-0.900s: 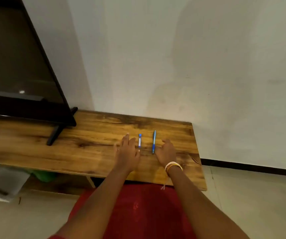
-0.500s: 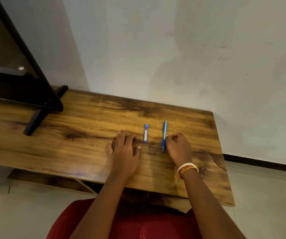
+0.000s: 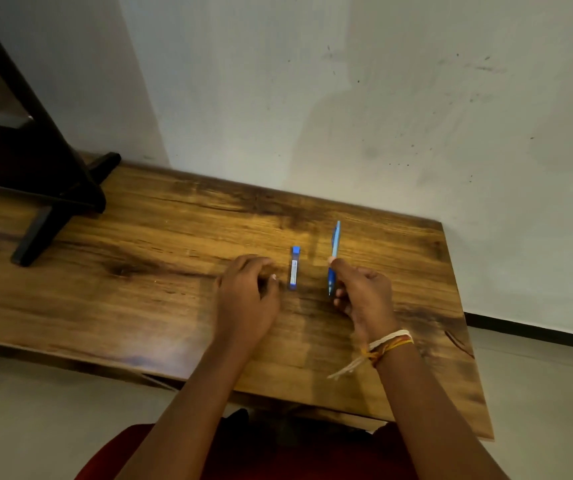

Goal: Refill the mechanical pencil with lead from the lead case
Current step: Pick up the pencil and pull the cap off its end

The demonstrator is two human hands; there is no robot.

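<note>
A blue mechanical pencil (image 3: 335, 244) is pinched near its lower end by my right hand (image 3: 363, 294), its tip pointing toward me and its far end angled away over the wooden table (image 3: 139, 278). The small lead case (image 3: 294, 268), clear with a blue cap at its far end, lies flat on the table between my hands. My left hand (image 3: 247, 299) rests on the table just left of the case, fingers curled loosely, holding nothing and not touching the case.
A black TV stand foot (image 3: 60, 209) and the screen's lower corner occupy the table's far left. A white wall runs behind the table. The table's right edge and front edge are close to my arms; tiled floor lies beyond.
My right hand has closed on the pencil and begun lifting it off the table. My left hand's fingers have curled in. The camera has tilted down and closer.
</note>
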